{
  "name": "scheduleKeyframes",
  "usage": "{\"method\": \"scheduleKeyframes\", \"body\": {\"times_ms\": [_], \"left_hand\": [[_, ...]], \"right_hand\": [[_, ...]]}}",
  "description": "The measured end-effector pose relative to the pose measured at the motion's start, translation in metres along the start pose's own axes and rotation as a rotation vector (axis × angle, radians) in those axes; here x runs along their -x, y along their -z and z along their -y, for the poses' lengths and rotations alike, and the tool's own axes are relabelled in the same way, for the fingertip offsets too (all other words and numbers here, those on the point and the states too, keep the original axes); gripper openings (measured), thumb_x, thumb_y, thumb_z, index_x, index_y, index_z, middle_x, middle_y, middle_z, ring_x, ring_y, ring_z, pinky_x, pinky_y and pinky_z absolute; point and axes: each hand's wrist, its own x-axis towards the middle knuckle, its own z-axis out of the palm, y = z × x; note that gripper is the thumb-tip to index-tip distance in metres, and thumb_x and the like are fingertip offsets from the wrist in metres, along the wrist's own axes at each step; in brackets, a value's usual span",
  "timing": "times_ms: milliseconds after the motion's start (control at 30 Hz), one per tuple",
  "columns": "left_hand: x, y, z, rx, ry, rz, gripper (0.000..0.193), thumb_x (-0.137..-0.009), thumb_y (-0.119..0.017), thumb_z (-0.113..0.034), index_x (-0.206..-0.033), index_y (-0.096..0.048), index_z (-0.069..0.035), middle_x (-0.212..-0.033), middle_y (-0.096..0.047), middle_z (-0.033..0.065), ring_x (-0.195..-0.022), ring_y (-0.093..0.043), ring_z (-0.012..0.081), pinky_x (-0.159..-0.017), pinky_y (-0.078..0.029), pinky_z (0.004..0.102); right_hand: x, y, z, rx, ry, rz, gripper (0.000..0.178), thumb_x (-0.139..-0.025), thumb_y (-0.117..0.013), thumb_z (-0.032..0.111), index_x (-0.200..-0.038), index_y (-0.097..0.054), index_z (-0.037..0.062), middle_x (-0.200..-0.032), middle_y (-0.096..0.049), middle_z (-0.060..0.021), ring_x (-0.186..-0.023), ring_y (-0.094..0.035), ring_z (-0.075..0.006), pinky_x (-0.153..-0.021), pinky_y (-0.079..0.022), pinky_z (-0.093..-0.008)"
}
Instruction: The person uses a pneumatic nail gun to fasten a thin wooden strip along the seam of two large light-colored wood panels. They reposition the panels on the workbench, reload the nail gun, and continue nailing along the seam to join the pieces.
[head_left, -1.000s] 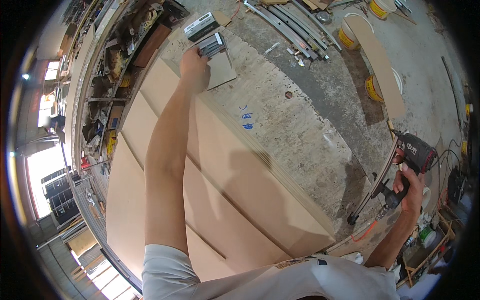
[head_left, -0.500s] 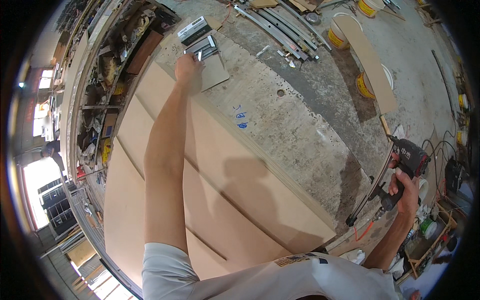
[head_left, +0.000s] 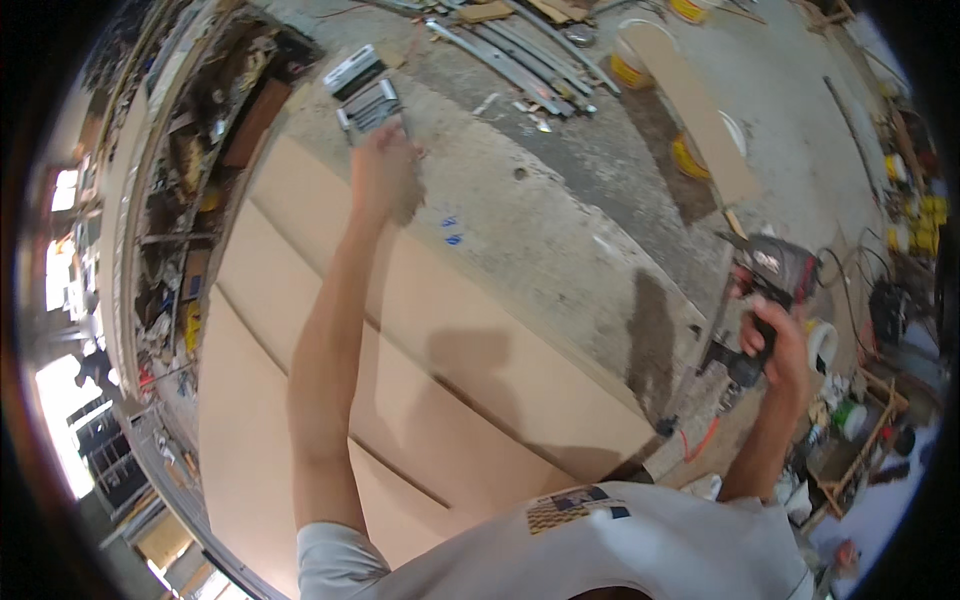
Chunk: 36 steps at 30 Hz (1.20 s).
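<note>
My right hand [head_left: 782, 345] is wrapped round the grip of a dark nail gun [head_left: 783, 268], held at the right with its long magazine slanting down to the left. An orange air hose [head_left: 702, 442] shows below it. At the far left, my stretched-out left hand [head_left: 383, 165] is smeared by motion, and what its fingers hold, if anything, is unclear. Just beyond it lies an open box of metallic nail strips [head_left: 368, 105], with a second small box [head_left: 352, 70] behind. Large pale boards [head_left: 480, 320], stepped over one another, lie beneath my left arm.
A stained worktop [head_left: 560, 230] with blue marks borders the boards. Metal rails [head_left: 515, 65] lie at the far side. A long narrow board [head_left: 695, 115] rests across yellow-and-white buckets [head_left: 630, 72]. Cluttered shelves [head_left: 185, 200] stand at the left; cables and scrap lie at the right.
My left hand has drawn back slightly from the open box of nail strips. My right hand still holds the nail gun. The whole view has shifted a little.
</note>
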Motion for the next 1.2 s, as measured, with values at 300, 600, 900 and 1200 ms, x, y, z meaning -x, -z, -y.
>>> {"method": "scheduleKeyframes", "body": {"times_ms": [300, 600, 900, 1200], "left_hand": [[0.276, -0.072, -0.266, 0.930, 0.435, 0.202, 0.036, -0.096, -0.069, -0.002, -0.130, -0.059, 0.004, -0.108, -0.073, 0.0122, -0.093, -0.070, 0.0150, -0.074, -0.056, 0.0264], [0.381, -0.026, -0.299, 0.827, 0.268, -0.118, 0.016, -0.096, -0.072, -0.007, -0.110, -0.074, 0.001, -0.105, -0.070, 0.0078, -0.091, -0.064, 0.0118, -0.074, -0.054, 0.0274], [0.512, 0.032, -0.292, 0.716, 0.095, 0.009, 0.029, -0.104, -0.055, -0.006, -0.130, -0.066, -0.001, -0.125, -0.052, 0.0102, -0.104, -0.060, 0.0177, -0.085, -0.052, 0.0304], [0.597, 0.067, -0.259, 0.782, 0.153, 0.018, 0.029, -0.103, -0.055, -0.005, -0.129, -0.064, 0.004, -0.124, -0.055, 0.0143, -0.101, -0.065, 0.0195, -0.082, -0.057, 0.0319]], "right_hand": [[0.038, -0.036, -0.007, -0.664, -0.262, 0.683, 0.060, -0.093, -0.060, 0.018, -0.143, -0.045, -0.0103, -0.122, -0.062, -0.0169, -0.049, -0.041, -0.0031, -0.042, -0.040, -0.0213], [0.124, -0.074, -0.048, -0.749, -0.341, 0.896, 0.059, -0.092, -0.061, 0.019, -0.141, -0.045, -0.0105, -0.120, -0.059, -0.0160, -0.048, -0.040, -0.0022, -0.041, -0.038, -0.0197], [0.245, -0.103, -0.139, -1.057, -0.376, 0.994, 0.048, -0.096, -0.059, 0.012, -0.136, -0.041, -0.0091, -0.119, -0.056, -0.0181, -0.052, -0.050, -0.0041, -0.043, -0.045, -0.0206], [0.314, -0.133, -0.232, -1.334, -0.494, 1.076, 0.051, -0.097, -0.058, 0.013, -0.139, -0.040, -0.0095, -0.128, -0.058, -0.0247, -0.052, -0.053, -0.0067, -0.045, -0.048, -0.0212]]}}
